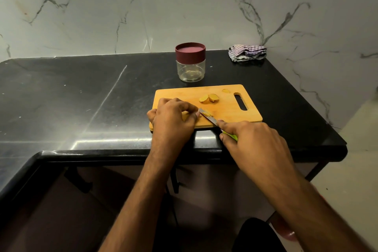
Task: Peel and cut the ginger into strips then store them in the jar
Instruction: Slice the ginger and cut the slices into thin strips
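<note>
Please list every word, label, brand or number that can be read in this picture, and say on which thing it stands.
None: no readable text on the jar, its lid, the board, the knife or the cloth.

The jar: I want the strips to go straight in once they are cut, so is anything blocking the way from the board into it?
Yes. The jar stands just beyond the cutting board with bare counter between them, but its maroon lid is on, closing the mouth. The ginger pieces cannot go in until it comes off.
</note>
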